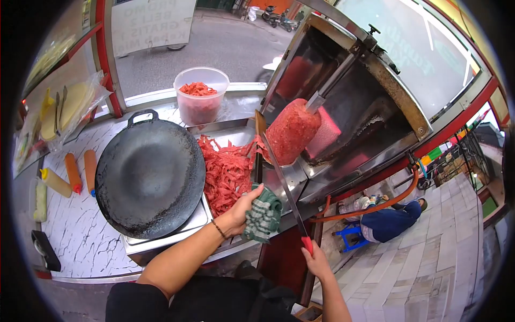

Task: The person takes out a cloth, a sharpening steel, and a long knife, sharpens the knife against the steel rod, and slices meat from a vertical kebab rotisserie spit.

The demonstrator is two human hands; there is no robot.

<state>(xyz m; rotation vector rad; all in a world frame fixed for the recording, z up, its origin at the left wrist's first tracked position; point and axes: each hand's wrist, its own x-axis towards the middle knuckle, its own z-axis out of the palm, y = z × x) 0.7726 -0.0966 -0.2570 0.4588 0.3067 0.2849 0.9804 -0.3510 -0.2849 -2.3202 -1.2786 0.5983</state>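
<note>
My right hand (316,259) is closed around the red handle of a long knife (289,196). The blade slants up and left, its far end beside the meat cone (292,131) on the vertical spit. My left hand (244,212) grips a folded green checked cloth (263,214); whether anything is inside the cloth is hidden. Just above the cloth, a narrow brown flat piece (260,124) stands against the cone's left side. Shaved red meat (225,174) lies heaped in a metal tray (228,130) left of the spit.
A large dark pan (153,180) sits left of the meat. Behind it stands a clear tub (201,104) holding more red meat. Several sauce bottles (73,173) lie at the left. An orange hose (370,206) hangs right of the grill (370,102). Someone sits on a blue stool (351,237).
</note>
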